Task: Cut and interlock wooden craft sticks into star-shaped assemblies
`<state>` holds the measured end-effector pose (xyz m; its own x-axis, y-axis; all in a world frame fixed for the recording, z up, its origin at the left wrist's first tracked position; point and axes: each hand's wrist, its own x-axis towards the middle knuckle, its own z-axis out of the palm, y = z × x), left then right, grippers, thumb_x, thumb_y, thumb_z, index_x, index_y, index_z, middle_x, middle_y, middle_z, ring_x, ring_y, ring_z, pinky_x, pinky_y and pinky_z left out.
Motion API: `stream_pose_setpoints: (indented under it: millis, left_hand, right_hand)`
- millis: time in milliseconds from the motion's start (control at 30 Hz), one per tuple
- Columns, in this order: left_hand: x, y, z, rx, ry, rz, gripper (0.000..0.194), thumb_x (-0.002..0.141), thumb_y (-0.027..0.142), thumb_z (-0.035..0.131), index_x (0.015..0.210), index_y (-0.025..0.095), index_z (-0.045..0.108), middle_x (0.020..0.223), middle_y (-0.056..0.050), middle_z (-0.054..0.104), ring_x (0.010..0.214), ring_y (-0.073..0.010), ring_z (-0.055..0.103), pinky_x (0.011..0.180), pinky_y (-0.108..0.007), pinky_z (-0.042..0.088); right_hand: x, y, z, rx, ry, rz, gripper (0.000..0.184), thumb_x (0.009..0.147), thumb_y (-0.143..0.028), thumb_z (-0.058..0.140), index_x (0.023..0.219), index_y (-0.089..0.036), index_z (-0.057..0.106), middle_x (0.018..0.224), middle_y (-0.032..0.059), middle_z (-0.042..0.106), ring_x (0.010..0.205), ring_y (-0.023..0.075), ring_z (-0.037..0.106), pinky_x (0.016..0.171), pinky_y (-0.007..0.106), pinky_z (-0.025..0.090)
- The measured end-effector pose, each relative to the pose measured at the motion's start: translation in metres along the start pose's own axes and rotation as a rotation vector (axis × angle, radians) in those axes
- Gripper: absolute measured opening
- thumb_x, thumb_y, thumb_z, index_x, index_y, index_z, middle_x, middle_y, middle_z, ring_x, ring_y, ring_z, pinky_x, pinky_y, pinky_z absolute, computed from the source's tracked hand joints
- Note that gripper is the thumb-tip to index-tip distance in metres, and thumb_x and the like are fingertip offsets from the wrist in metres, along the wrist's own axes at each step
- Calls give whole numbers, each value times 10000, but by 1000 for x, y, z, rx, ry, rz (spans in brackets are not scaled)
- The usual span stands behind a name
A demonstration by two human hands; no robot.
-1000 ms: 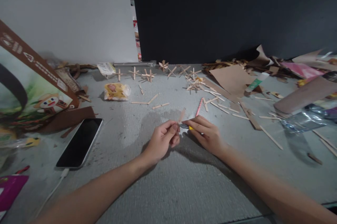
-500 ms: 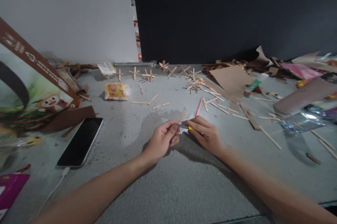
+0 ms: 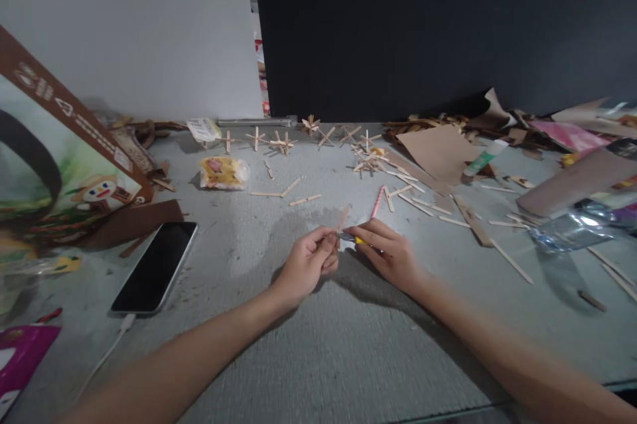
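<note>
My left hand (image 3: 306,263) pinches the near end of a wooden craft stick (image 3: 343,218) that points away from me over the grey table (image 3: 318,344). My right hand (image 3: 391,251) is closed on a small yellow-handled cutter (image 3: 351,238), whose metal tip meets the stick right at my left fingertips. A pink striped straw (image 3: 377,202) lies just beyond my right hand. More loose sticks (image 3: 303,199) and small star-shaped stick assemblies (image 3: 281,142) are scattered farther back.
A black phone (image 3: 155,267) on a white cable lies at the left, beside a printed carton (image 3: 54,158). A snack packet (image 3: 221,172) sits behind it. Brown card (image 3: 438,148), a glue tube (image 3: 484,156), paper scraps and clear plastic (image 3: 572,228) crowd the right.
Both hands stay almost still at the stick. The view has shifted slightly.
</note>
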<state>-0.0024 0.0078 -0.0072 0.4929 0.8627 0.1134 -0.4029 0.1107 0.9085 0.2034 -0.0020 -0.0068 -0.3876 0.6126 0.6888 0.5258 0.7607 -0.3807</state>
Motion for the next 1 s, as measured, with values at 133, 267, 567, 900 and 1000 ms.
stream_pose_setpoints:
  millis: [133, 267, 567, 900, 1000]
  left_hand:
    - [-1, 2, 1, 7, 17, 2, 454, 925, 613, 750, 858, 191, 594, 617, 92, 362, 502, -76, 302, 491, -226, 260]
    - [0, 1, 0, 25, 10, 10, 477, 934, 632, 734, 836, 193, 575, 619, 93, 350, 502, -71, 289, 498, -226, 253]
    - [0, 0, 0, 20, 28, -8, 466, 910, 635, 752, 856, 196, 605, 601, 93, 356, 504, -81, 292, 505, -234, 254]
    - [-1, 0, 0, 43, 21, -10, 465, 924, 625, 742, 863, 187, 600, 636, 80, 389, 511, -77, 305, 509, -244, 241]
    - [0, 0, -1, 33, 37, -4, 453, 935, 618, 730, 863, 192, 594, 587, 93, 361, 509, -84, 311, 522, -243, 246]
  right_hand:
    - [0, 0, 0, -1, 19, -6, 366, 1092, -175, 528, 1398, -284, 697, 1001, 78, 743, 860, 198, 702, 768, 317, 596]
    - [-1, 0, 1, -2, 7, 7, 351, 1096, -196, 517, 1384, -262, 705, 999, 92, 747, 858, 203, 711, 764, 321, 606]
    - [-1, 0, 0, -22, -11, 21, 346, 1102, -206, 507, 1380, -262, 705, 996, 94, 740, 866, 205, 710, 772, 329, 609]
    - [-2, 1, 1, -9, -11, 14, 371, 1082, -150, 539, 1395, -278, 690, 1011, 82, 736, 872, 197, 693, 776, 313, 585]
    - [-2, 2, 0, -10, -15, 24, 353, 1087, -164, 534, 1379, -273, 699, 1006, 83, 734, 877, 197, 694, 781, 309, 588]
